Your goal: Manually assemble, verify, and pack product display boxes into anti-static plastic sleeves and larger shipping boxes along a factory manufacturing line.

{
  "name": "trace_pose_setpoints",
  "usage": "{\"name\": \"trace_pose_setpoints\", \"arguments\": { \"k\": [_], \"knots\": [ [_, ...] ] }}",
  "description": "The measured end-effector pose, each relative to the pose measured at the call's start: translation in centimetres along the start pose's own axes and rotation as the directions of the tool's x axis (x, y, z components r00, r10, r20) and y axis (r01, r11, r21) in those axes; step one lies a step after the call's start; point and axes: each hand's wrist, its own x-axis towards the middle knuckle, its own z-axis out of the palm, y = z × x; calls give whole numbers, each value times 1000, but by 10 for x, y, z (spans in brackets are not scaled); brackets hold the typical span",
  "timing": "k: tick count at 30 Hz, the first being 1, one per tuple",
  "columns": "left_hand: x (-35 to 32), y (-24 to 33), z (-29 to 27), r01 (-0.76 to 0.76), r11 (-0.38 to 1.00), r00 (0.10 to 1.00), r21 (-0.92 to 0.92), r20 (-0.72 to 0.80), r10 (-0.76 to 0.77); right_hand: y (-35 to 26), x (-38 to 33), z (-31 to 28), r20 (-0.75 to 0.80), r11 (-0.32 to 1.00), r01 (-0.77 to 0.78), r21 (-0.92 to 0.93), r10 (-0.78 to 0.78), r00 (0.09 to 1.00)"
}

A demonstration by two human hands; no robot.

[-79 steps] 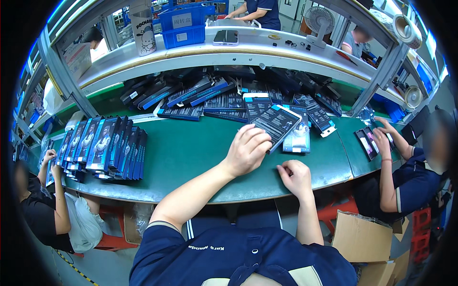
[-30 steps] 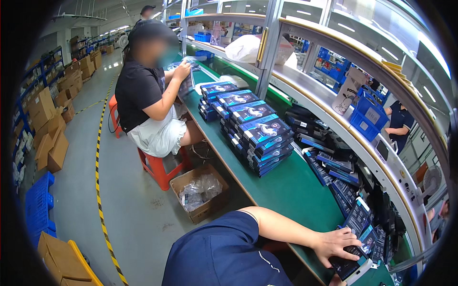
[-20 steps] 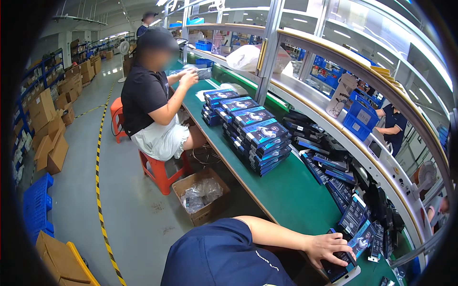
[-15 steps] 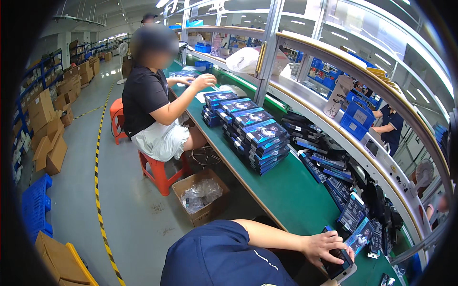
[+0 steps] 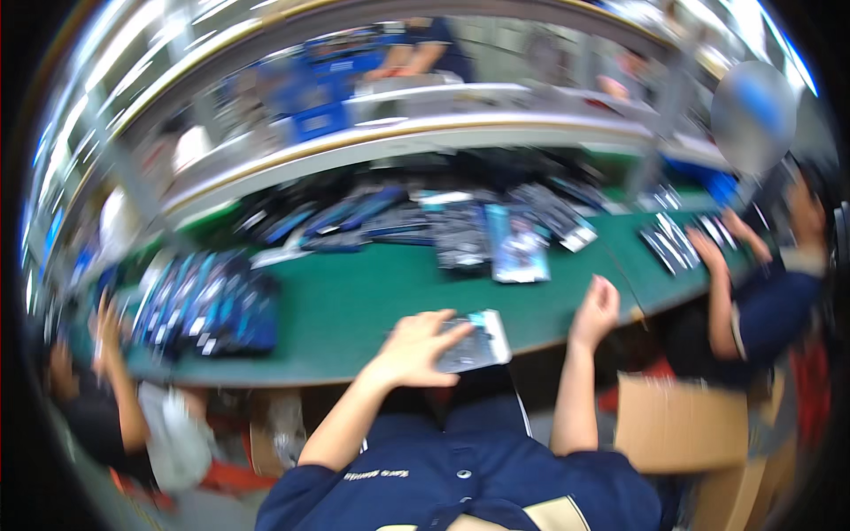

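At the near edge of the green table my left hand [image 5: 413, 350] grips a flat dark box [image 5: 469, 343], its thumb and fingers spread around the left part. A white end of the box points to the right. My right hand [image 5: 599, 310] is raised over the table edge, apart from the box, with its fingers curled together. Anything inside those fingers is hidden by blur. Beyond my hands lie a blue box with a picture [image 5: 519, 246] and a dark printed box [image 5: 460, 237].
A heap of dark boxes [image 5: 354, 212] lies under the shelf [image 5: 390, 133]. Stacked blue boxes [image 5: 208, 305] stand at left. A co-worker [image 5: 102, 398] sits left; another [image 5: 753, 305] works at right over small packs [image 5: 670, 243]. An open carton [image 5: 682, 425] stands below.
The view has swung right, from the left co-worker and aisle to the table in front of me. My left hand is still on a dark box; my right hand now shows, raised and apart.
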Motion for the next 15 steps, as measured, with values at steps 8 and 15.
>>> {"name": "trace_pose_setpoints", "arguments": {
  "k": [8,15],
  "knots": [
    [6,15,-10,60,998,998,15,15,-60,61,140,-45,-77,536,72,-841,-251,965],
    [8,13,-12,72,997,995,15,68,-73,53,154,-47,39,340,-27,-940,188,981]
  ]
}}
